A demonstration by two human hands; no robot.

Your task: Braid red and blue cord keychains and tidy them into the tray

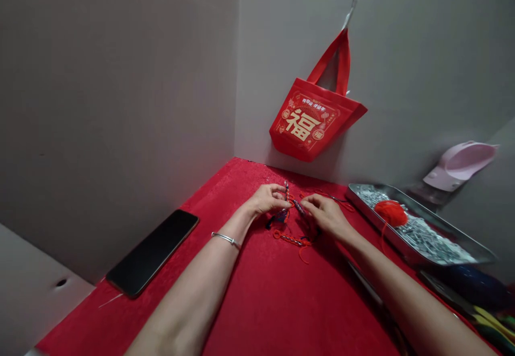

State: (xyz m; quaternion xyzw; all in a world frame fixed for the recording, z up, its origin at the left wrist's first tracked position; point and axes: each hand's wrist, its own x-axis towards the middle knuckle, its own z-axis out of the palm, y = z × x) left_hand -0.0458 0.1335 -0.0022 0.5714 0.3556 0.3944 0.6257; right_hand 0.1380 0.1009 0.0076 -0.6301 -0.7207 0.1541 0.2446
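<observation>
Here, left hand (267,199) and right hand (325,215) pinch braided cord (296,206), well inside table (257,302) edges.

The worktop (257,302) is covered in a crimson, velvety cloth and runs into the corner of two grey walls at 12 o'clock. At its centre, a loop of red cord (292,240) lies loosely on the cloth, with short loose ends. A black smartphone (152,253) lies face up at 9 o'clock, and a thin pale thread (110,299) lies just beside its lower end. A metal tray (372,222) sits at 3 o'clock, heaped with small silvery pieces, with a ball of red yarn (391,213) on top. Dark blue and yellow-green items (475,286), partly cut off by the frame, crowd the edge at 4 o'clock.
</observation>
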